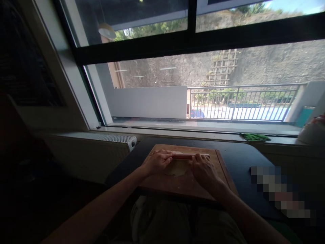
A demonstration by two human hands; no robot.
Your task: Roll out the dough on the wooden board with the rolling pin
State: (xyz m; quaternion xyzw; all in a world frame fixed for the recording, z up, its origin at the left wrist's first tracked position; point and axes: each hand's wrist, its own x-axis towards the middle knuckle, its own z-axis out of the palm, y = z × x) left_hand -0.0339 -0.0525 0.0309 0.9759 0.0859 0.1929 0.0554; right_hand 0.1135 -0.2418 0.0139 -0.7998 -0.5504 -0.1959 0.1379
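Observation:
A wooden rolling pin (182,156) lies crosswise over a sheet of pale dough (177,168) on a brown wooden board (162,183). My left hand (157,161) rests on the pin's left end, its fingers bent over it. On the right part of the pin, my right hand (203,169) has its fingers curled over the wood, and a short end of the pin shows past them. The dough lies flat between my hands, partly under the pin.
The board sits on a dark table (243,157). A pixelated object (279,191) lies at the table's right. Beyond the table are a windowsill with a green cloth (255,137) and a white item at far right. A white radiator (101,149) stands left of the table.

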